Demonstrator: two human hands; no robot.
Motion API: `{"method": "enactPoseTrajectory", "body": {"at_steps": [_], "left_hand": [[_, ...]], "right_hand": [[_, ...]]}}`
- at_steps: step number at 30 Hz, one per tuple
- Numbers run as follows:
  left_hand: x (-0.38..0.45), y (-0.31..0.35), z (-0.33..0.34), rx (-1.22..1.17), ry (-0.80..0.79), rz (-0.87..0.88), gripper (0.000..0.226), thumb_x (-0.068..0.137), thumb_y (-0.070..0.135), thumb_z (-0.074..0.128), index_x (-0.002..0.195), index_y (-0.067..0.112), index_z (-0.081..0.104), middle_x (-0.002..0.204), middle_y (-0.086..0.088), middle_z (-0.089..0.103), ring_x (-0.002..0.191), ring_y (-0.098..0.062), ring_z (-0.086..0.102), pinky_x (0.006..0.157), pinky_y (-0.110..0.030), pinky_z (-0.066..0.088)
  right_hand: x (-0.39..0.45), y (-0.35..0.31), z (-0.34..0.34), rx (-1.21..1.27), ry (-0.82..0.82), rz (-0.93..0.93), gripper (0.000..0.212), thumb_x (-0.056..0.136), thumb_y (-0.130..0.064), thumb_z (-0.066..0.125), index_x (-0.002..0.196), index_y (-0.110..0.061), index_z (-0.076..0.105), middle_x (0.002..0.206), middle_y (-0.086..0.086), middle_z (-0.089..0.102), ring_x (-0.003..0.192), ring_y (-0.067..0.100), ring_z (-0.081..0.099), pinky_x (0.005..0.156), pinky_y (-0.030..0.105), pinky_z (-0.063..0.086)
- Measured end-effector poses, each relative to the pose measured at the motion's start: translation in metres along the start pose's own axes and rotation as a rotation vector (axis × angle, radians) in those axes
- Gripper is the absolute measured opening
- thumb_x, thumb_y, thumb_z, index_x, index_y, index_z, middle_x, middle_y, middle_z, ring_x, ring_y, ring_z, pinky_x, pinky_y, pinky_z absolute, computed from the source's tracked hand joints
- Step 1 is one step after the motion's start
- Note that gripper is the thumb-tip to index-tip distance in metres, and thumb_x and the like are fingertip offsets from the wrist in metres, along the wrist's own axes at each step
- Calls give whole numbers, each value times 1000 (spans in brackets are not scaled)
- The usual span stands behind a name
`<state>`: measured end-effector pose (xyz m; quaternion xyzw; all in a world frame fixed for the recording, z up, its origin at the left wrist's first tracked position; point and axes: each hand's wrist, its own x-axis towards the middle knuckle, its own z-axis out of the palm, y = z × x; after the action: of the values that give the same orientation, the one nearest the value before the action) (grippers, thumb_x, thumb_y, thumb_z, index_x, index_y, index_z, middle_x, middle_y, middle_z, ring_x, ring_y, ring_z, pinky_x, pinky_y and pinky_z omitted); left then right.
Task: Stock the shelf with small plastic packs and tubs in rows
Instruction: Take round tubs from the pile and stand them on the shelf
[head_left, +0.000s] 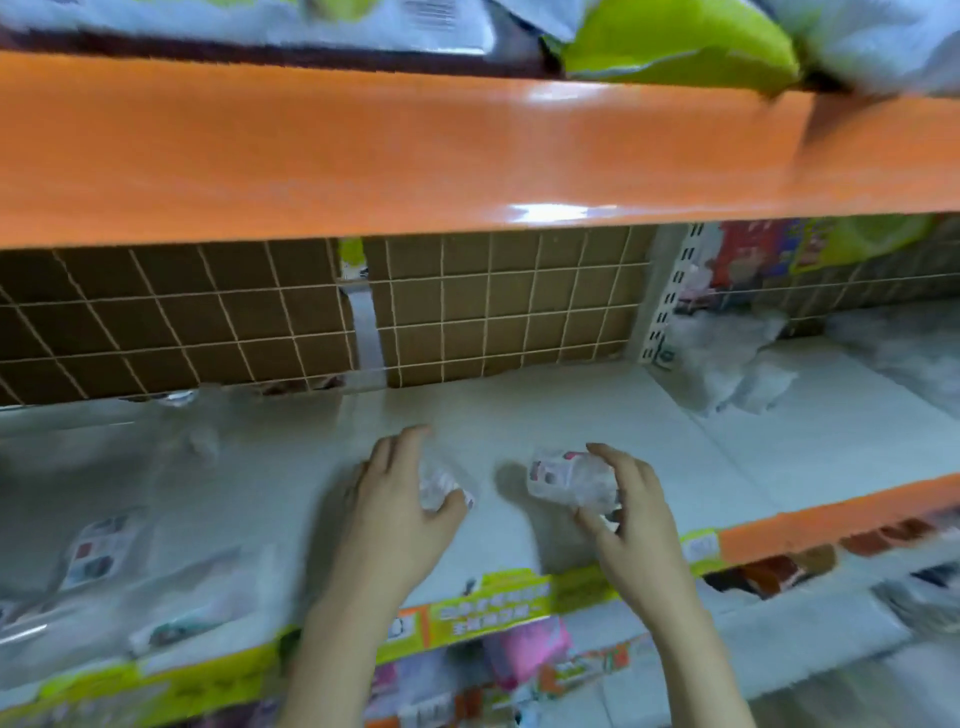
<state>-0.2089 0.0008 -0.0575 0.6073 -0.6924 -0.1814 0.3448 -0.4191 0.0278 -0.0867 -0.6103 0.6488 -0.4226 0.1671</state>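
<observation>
Both hands are over the grey shelf (545, 415), each curled round one small clear plastic pack: left hand (395, 499) grips a pack (441, 491), right hand (631, 506) pinches a labelled pack (566, 475) between thumb and fingers. I'd set both down side by side toward the back, labels forward, so the row starts straight. Count: two packs in hand, at least three flat bagged packs (98, 553) at left, blurred.
</observation>
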Motion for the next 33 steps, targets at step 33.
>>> {"method": "enactPoseTrajectory", "body": {"at_steps": [33], "left_hand": [[27,67,90,75,94,-127,61,74,29,79,128,14,54,121,-10,54,108,-27,53,84,-27,34]], "right_hand": [[68,98,-85,-31,-21,-70,52,79,-12,71,126,-12,47,117,-2,37,100,9,43,81,8,28]]}}
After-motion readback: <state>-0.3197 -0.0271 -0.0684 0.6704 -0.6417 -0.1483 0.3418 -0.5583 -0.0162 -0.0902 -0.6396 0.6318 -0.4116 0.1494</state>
